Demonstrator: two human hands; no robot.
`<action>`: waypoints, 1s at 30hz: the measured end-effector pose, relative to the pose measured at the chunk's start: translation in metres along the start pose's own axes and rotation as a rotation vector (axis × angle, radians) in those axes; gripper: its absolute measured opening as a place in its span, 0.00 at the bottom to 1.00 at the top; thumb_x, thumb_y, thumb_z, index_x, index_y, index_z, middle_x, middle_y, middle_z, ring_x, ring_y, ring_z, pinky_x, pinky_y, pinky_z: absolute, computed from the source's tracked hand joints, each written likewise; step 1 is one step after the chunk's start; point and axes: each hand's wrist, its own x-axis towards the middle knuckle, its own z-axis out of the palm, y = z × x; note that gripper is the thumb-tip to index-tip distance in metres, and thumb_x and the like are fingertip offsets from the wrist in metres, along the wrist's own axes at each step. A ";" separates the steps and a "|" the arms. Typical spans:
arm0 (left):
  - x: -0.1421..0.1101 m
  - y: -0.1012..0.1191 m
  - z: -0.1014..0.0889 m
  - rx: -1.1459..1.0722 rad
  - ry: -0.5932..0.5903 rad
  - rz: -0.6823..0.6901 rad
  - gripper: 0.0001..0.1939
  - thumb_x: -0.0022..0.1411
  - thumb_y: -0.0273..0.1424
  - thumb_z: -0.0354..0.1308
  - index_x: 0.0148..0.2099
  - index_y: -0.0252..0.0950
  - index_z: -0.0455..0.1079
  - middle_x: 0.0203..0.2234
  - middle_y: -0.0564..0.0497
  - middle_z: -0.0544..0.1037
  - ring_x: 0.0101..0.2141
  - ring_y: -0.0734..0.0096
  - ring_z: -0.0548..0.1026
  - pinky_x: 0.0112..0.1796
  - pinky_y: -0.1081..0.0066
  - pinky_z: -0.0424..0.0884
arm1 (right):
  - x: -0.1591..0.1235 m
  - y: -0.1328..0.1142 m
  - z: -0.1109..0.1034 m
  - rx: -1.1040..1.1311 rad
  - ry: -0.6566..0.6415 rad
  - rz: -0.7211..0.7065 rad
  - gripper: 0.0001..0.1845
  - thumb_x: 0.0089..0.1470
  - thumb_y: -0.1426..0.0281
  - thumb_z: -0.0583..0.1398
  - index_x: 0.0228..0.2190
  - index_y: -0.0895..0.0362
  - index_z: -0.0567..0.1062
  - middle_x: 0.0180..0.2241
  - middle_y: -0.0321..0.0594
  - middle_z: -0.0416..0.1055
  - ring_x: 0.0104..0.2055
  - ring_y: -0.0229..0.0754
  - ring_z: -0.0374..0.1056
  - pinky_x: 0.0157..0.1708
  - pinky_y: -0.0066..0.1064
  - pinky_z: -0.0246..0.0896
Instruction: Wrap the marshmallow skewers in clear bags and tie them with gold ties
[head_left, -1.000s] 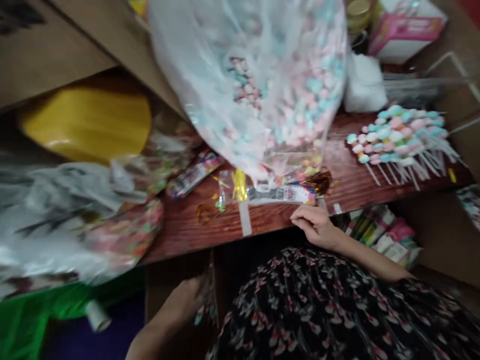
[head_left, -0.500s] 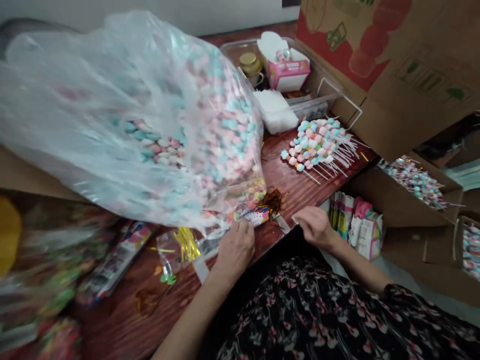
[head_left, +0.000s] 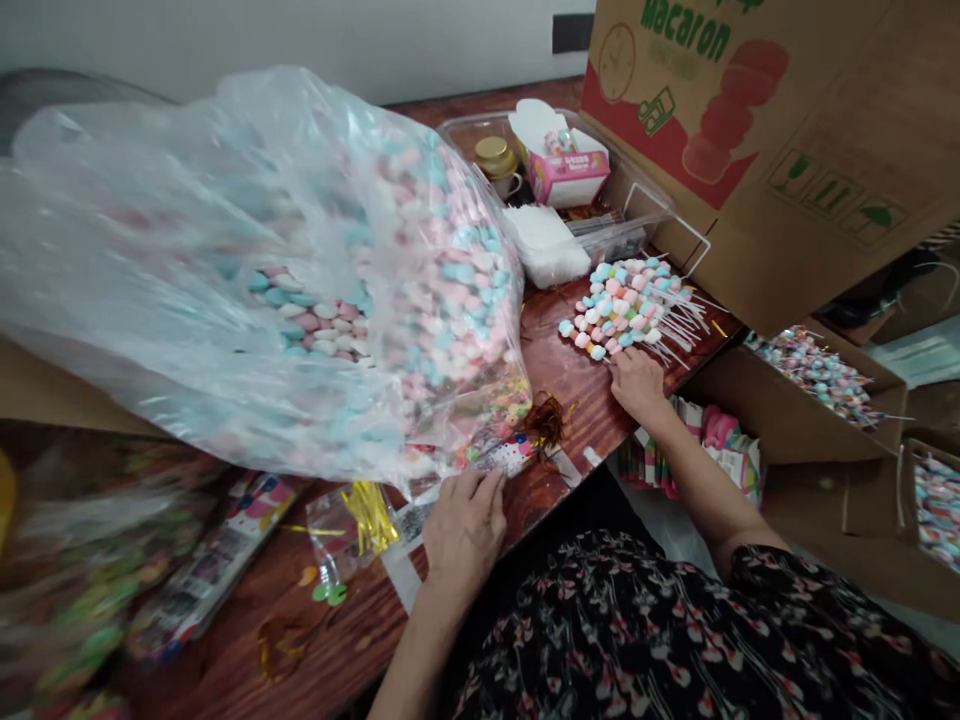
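At the table edge my left hand (head_left: 466, 525) rests with its fingers bent together at the near end of a dotted plastic packet (head_left: 508, 453). What lies under its fingertips is hidden. My right hand (head_left: 637, 385) reaches to the near side of a pile of marshmallow skewers (head_left: 616, 303), pastel candies on white sticks. Its fingers are pinched at the lowest skewer, whose stick is mostly covered by the hand. Brown twist ties (head_left: 547, 420) lie between my hands, and gold twist ties (head_left: 371, 518) are left of my left hand.
A large clear bag of pastel marshmallows (head_left: 457, 290) fills the table's left and middle. Behind the skewers stands a clear plastic bin (head_left: 600, 240) beside a tall cardboard box (head_left: 675, 130). Below right, an open carton (head_left: 885, 400) holds wrapped candies. More packets (head_left: 217, 560) lie at left.
My right hand has moved from the table edge up and forward to the marshmallow skewers. My left hand stays near the dotted packet. The view has shifted slightly.
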 end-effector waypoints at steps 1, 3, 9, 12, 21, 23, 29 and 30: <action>0.000 0.001 0.000 -0.003 -0.006 -0.011 0.07 0.63 0.29 0.57 0.41 0.37 0.76 0.33 0.47 0.77 0.35 0.61 0.71 0.33 0.67 0.66 | 0.002 0.000 -0.002 -0.008 -0.004 0.007 0.13 0.62 0.70 0.51 0.42 0.59 0.74 0.41 0.48 0.74 0.42 0.46 0.66 0.35 0.32 0.51; 0.000 0.000 0.002 -0.036 0.009 -0.019 0.06 0.63 0.28 0.57 0.38 0.37 0.75 0.33 0.47 0.77 0.35 0.61 0.71 0.34 0.67 0.66 | 0.004 0.004 -0.012 -0.019 -0.003 0.005 0.15 0.63 0.72 0.48 0.42 0.60 0.73 0.38 0.48 0.75 0.39 0.45 0.67 0.33 0.32 0.48; -0.005 -0.014 0.009 -0.210 0.148 -0.051 0.04 0.62 0.28 0.59 0.34 0.36 0.74 0.31 0.48 0.77 0.34 0.64 0.72 0.37 0.68 0.69 | 0.001 0.031 -0.105 -0.264 -0.076 -0.332 0.13 0.60 0.73 0.50 0.35 0.59 0.75 0.33 0.46 0.74 0.33 0.43 0.67 0.28 0.33 0.41; -0.006 -0.016 0.009 -0.132 0.122 -0.022 0.04 0.62 0.29 0.59 0.36 0.36 0.75 0.32 0.48 0.78 0.33 0.64 0.72 0.36 0.68 0.67 | 0.004 0.028 -0.145 -0.403 -0.266 -0.508 0.11 0.56 0.75 0.52 0.34 0.60 0.75 0.33 0.46 0.75 0.32 0.43 0.66 0.28 0.33 0.42; -0.005 -0.012 -0.002 -0.072 -0.061 -0.038 0.10 0.65 0.32 0.55 0.41 0.38 0.77 0.34 0.48 0.79 0.34 0.62 0.73 0.33 0.67 0.65 | 0.019 -0.002 -0.141 -0.413 -0.355 -0.757 0.16 0.57 0.80 0.51 0.30 0.62 0.77 0.30 0.49 0.76 0.31 0.43 0.66 0.33 0.35 0.52; -0.005 -0.016 0.003 -0.176 -0.030 -0.090 0.09 0.65 0.32 0.55 0.38 0.38 0.77 0.33 0.48 0.79 0.34 0.63 0.74 0.34 0.67 0.67 | 0.021 -0.005 -0.138 -0.402 -0.337 -0.781 0.16 0.57 0.81 0.50 0.29 0.61 0.78 0.30 0.47 0.76 0.31 0.42 0.66 0.34 0.35 0.52; -0.009 -0.018 0.008 -0.335 0.011 -0.217 0.09 0.65 0.33 0.55 0.40 0.38 0.76 0.36 0.46 0.80 0.37 0.62 0.76 0.41 0.65 0.71 | 0.019 0.004 -0.131 -0.348 -0.312 -0.730 0.11 0.52 0.80 0.55 0.27 0.60 0.76 0.27 0.46 0.75 0.29 0.41 0.64 0.29 0.33 0.49; -0.010 -0.018 0.008 -0.332 -0.020 -0.209 0.10 0.65 0.33 0.54 0.42 0.38 0.76 0.36 0.46 0.80 0.37 0.62 0.76 0.41 0.64 0.71 | 0.019 0.009 -0.129 -0.344 -0.303 -0.720 0.10 0.51 0.80 0.55 0.26 0.60 0.76 0.26 0.46 0.75 0.28 0.41 0.63 0.28 0.33 0.48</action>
